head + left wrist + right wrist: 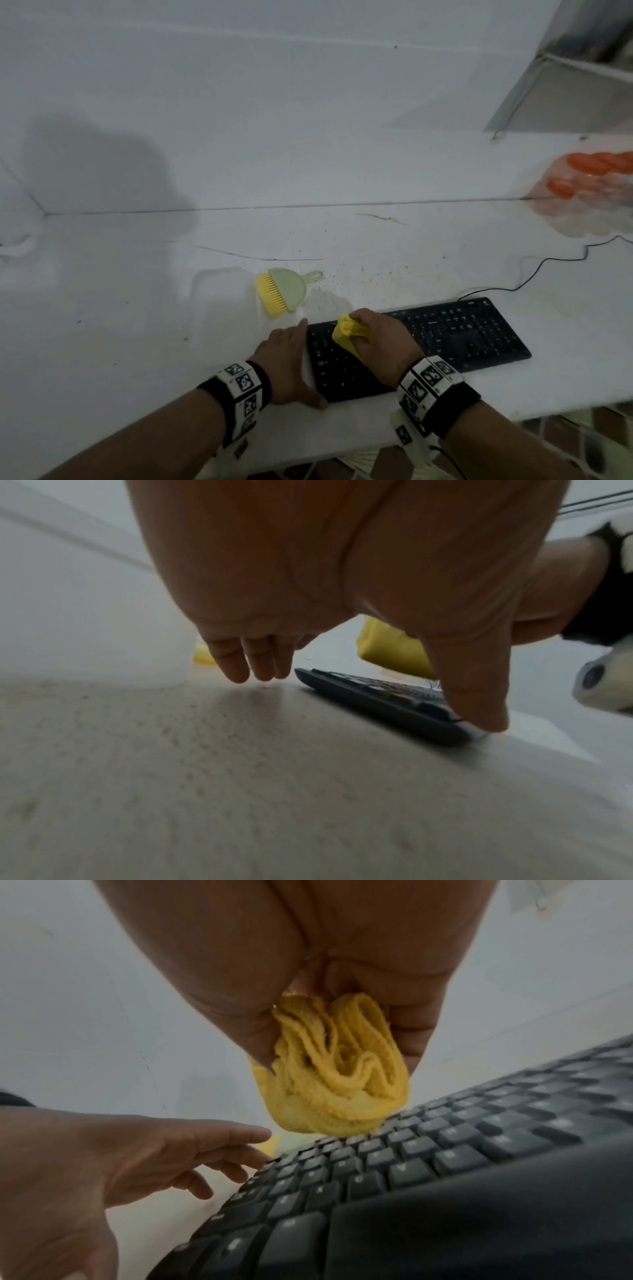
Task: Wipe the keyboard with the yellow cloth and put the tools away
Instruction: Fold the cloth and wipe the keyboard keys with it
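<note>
A black keyboard [445, 337] lies near the white table's front edge. My right hand [380, 337] grips a bunched yellow cloth [347, 332] over the keyboard's left half; in the right wrist view the cloth [337, 1081] touches the upper key rows [428, 1148]. My left hand [291, 363] lies flat beside the keyboard's left end, fingers straight, thumb [476, 696] at the keyboard's near corner [394, 704]. A green brush with yellow bristles [282, 291] rests just behind the left hand.
A translucent white container [222, 298] sits under the brush. The keyboard's black cable [534, 270] runs back right toward orange-capped bottles in plastic wrap [589, 178]. The table's front edge [513, 414] is close to my wrists.
</note>
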Demonstrator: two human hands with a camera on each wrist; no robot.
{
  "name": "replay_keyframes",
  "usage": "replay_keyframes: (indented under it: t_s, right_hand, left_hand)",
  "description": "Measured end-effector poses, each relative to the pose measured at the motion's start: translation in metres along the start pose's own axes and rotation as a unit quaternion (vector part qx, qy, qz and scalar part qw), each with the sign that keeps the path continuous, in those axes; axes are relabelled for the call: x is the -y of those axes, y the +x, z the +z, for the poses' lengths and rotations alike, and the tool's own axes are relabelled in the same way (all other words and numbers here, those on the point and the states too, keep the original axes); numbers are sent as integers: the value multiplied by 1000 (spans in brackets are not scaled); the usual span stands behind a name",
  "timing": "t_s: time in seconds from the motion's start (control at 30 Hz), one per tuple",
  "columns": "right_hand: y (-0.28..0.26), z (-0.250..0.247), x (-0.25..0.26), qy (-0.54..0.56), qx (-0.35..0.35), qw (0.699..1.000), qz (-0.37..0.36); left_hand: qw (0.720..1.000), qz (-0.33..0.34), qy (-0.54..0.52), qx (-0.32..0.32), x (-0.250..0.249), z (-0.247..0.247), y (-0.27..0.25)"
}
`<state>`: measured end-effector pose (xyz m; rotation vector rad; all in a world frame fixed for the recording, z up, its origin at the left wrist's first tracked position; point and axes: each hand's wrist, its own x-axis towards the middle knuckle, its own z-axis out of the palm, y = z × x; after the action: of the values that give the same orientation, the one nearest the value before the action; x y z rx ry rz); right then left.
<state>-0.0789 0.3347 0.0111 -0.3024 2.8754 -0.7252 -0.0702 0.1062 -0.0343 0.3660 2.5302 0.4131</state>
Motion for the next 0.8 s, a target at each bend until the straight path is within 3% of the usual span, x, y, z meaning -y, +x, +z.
replay_keyframes:
  t_s: [0.1, 0.3, 0.47, 0.67, 0.8]
  right_hand:
    - [10, 7, 11, -23, -29, 999, -7]
    - [30, 50, 28, -89, 7, 996, -28]
    - [38, 44, 27, -105, 9, 994, -7]
    - [39, -1, 44, -199, 171, 965, -16]
    - [46, 0, 49, -184, 89, 979, -12]
  left_hand:
    - [999, 3, 42, -10, 0, -2, 7]
    - [999, 4, 23, -40, 2, -1, 13]
    - [998, 3, 45, -39, 6, -1, 10]
    - [998, -3, 54, -27, 6, -2, 9]
    - [998, 2, 54, -37, 6, -1, 9]
